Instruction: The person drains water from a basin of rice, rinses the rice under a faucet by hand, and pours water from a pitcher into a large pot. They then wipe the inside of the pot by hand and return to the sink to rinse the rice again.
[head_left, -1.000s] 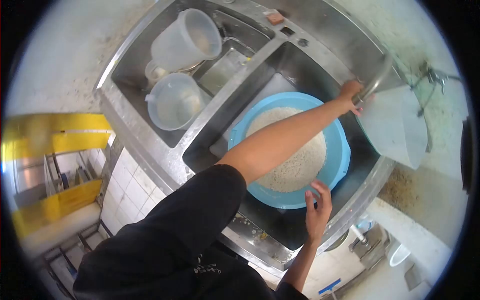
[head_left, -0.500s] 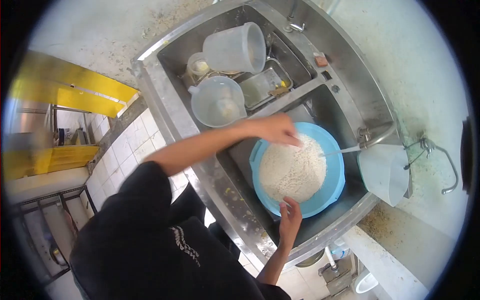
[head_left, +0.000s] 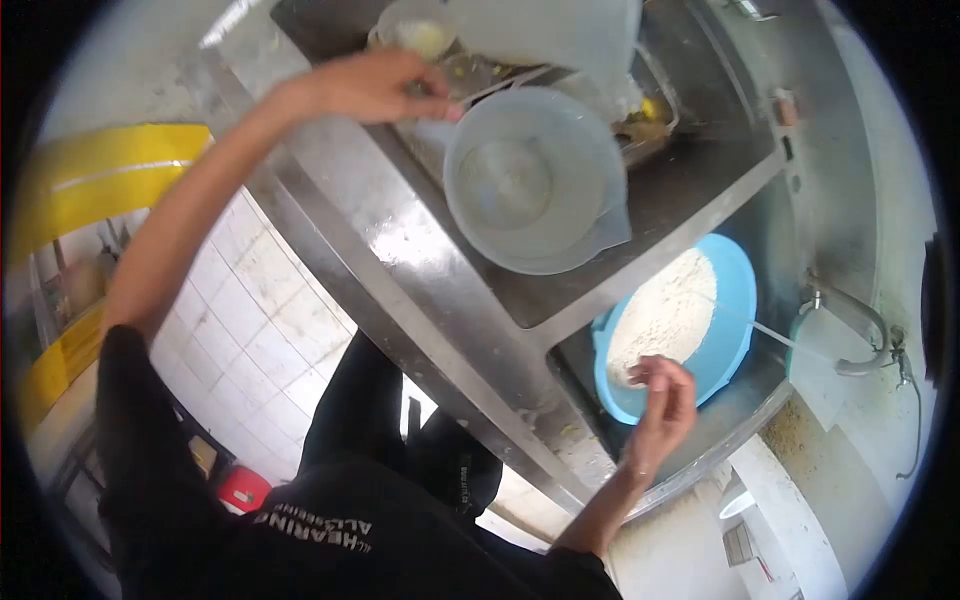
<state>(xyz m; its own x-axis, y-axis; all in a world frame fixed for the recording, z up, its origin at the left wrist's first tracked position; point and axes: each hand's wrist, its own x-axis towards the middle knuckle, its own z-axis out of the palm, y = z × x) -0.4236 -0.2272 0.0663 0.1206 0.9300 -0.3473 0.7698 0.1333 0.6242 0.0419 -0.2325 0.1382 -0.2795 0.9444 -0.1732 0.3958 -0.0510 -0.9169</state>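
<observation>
My left hand point(head_left: 385, 88), a little blurred, reaches over the left sink bowl. Its thumb and fingers are apart beside the rim and handle of a translucent plastic pitcher point(head_left: 540, 185). In the right bowl sits a light-blue basin point(head_left: 738, 290) holding a heap of white grain, probably rice point(head_left: 665, 310). A thin stream of water runs into it from the tap point(head_left: 868, 350). Over the basin's near edge is my right hand point(head_left: 665, 405), its fingers loosely bent and apart, with nothing visible in them.
A large translucent bucket point(head_left: 560, 35) and a small cup point(head_left: 418, 28) occupy the left bowl. A metal divider point(head_left: 665, 265) separates the bowls. Another translucent container point(head_left: 815, 345) stands behind the basin. The steel front edge point(head_left: 400, 250) runs between my body and the bowls.
My left hand has gone from above the grain to the pitcher's handle side. My right hand stays by the basin's near edge. The view has swung toward the left bowl.
</observation>
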